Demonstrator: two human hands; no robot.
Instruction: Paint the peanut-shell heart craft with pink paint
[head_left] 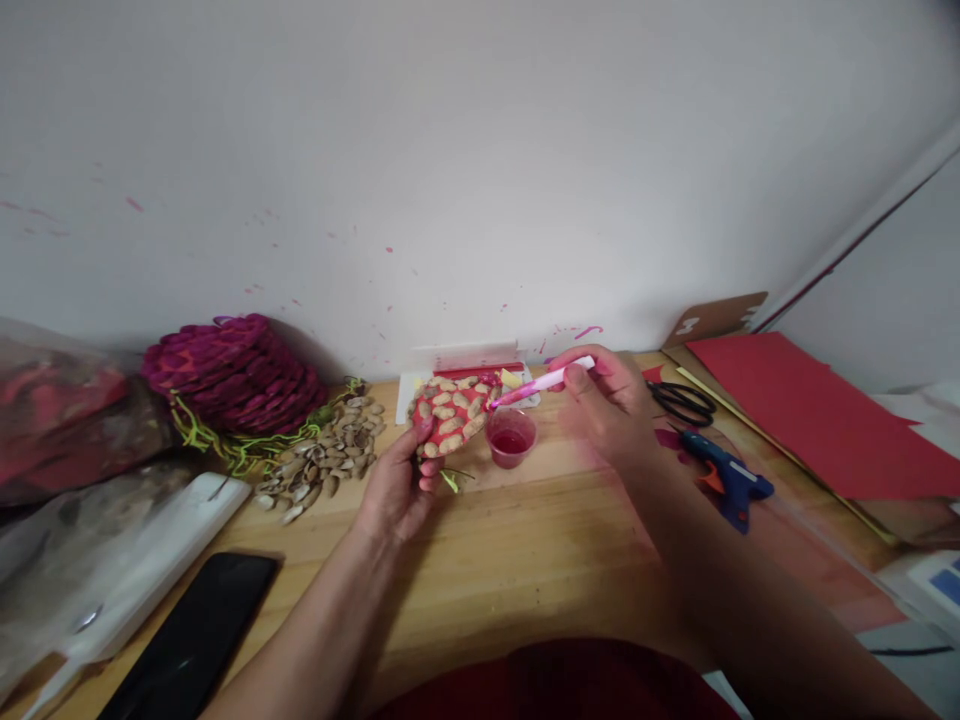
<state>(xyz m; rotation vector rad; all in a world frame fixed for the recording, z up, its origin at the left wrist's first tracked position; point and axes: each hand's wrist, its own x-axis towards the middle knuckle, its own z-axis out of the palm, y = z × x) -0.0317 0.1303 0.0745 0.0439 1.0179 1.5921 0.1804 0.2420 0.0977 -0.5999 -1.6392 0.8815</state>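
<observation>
My left hand (401, 480) grips the near left edge of a red card covered with peanut shells (452, 410), holding it up off the table at a tilt. Most shells are still tan; some at the far right edge look pink. In my right hand (611, 405) is a white-handled paintbrush (551, 378), pinched between thumb and fingers. Its pink-stained tip touches or nearly touches the right edge of the card. Just below the tip, a small clear cup of dark pink liquid (512, 440) stands on the wooden table.
Loose peanut shells (330, 460) lie left, beside a stack of magenta-painted pieces (236, 375) with green strings. A black phone (191, 635) and white power strip (161, 560) are near left. At right are a blue glue gun (727, 475), black scissors (684, 402) and red sheets (817, 410).
</observation>
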